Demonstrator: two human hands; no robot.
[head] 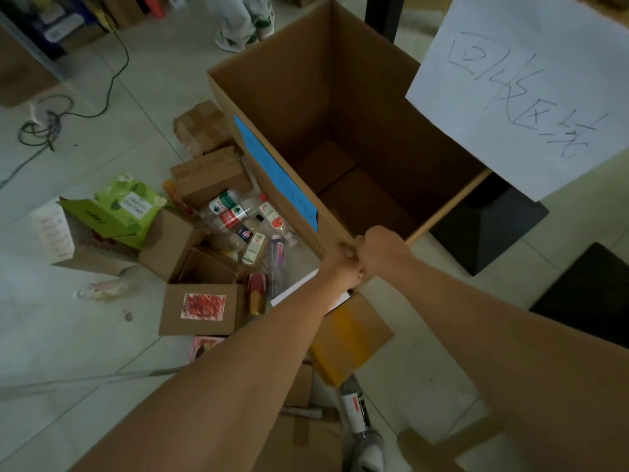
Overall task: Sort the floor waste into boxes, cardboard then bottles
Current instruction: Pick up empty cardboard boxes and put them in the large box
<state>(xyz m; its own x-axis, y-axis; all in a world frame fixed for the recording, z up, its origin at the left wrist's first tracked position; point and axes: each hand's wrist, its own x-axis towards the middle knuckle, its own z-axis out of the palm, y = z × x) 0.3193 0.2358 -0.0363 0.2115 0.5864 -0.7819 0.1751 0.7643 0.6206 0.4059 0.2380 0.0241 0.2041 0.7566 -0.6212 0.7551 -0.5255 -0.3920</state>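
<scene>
A large open cardboard box with a blue label on its left wall stands on the tiled floor; I see only its bare bottom flaps inside. My left hand and my right hand sit together at the box's near corner, fingers curled over the rim. Left of the box lie several plastic bottles in a heap. Small cardboard boxes and a green carton lie around them. A yellow-brown carton sits under my arms.
A white paper sign with handwriting hangs at the upper right above a black stand base. Black cables trail at the far left. A person's shoes stand at the back. Another bottle lies near my feet.
</scene>
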